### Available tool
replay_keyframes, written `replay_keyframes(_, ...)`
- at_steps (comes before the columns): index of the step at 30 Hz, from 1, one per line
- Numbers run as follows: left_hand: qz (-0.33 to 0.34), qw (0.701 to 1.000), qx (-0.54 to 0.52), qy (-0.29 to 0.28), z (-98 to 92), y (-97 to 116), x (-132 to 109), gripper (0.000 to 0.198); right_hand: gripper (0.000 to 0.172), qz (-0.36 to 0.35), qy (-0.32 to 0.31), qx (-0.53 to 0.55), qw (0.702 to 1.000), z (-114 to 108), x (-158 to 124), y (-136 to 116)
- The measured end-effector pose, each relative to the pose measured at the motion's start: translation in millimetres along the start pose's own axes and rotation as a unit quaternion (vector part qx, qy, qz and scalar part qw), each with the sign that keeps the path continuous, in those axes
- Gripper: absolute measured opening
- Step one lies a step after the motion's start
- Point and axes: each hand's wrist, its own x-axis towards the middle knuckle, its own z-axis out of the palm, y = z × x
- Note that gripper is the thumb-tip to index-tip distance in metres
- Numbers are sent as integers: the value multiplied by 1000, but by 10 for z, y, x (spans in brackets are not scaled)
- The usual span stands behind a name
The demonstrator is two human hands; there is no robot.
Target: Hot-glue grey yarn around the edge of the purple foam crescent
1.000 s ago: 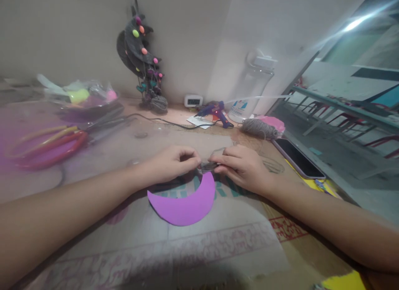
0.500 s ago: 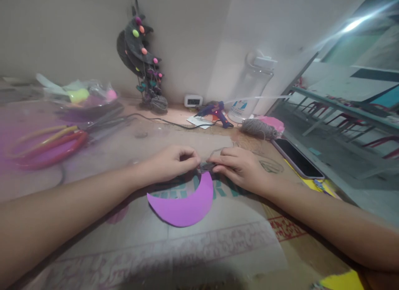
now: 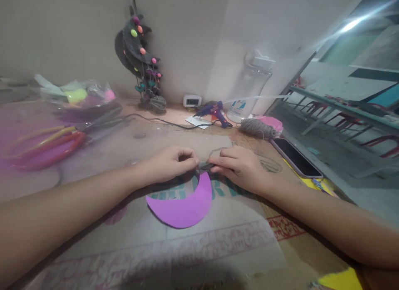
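A purple foam crescent [image 3: 183,204] lies flat on the cardboard-covered table [image 3: 218,244], its upper tip between my hands. My left hand [image 3: 170,162] is curled, with fingertips pinched on a thin grey yarn [image 3: 204,167] at that tip. My right hand [image 3: 238,166] faces it, fingers pressed together on the same yarn end. The two hands almost touch. The yarn trails away in loose loops [image 3: 268,163] behind my right hand.
A ball of grey yarn [image 3: 257,128] and pink foam sit at the back right, beside a blue glue gun [image 3: 215,111], a small clock [image 3: 192,100] and a big water jug [image 3: 249,94]. A phone [image 3: 296,157] lies right. Red-handled scissors [image 3: 46,146] and a decorated dark crescent ornament [image 3: 137,53] stand left.
The hands stay pinched at the crescent's tip with small finger shifts. The crescent has turned slightly and slid a little to the left.
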Motion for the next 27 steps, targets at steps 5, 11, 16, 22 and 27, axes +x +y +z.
replay_keyframes(5,4,1000,9,1,-12,6,-9,29,34,34,-15,49,998,-10,-9,-9)
replay_keyframes(11,8,1000,19,7,-13,22,-8,30,33,32,-18,47,998,-13,-18,-9)
replay_keyframes(16,14,1000,27,1,-2,21,-2,30,32,15,-18,10,1000,-22,-10,-8)
replay_keyframes(22,23,999,43,-3,-8,10,-4,30,31,-16,-13,-25,999,-38,3,-13)
replay_keyframes(27,28,999,39,-5,-4,3,-4,29,30,-30,-10,-44,999,-41,2,-9)
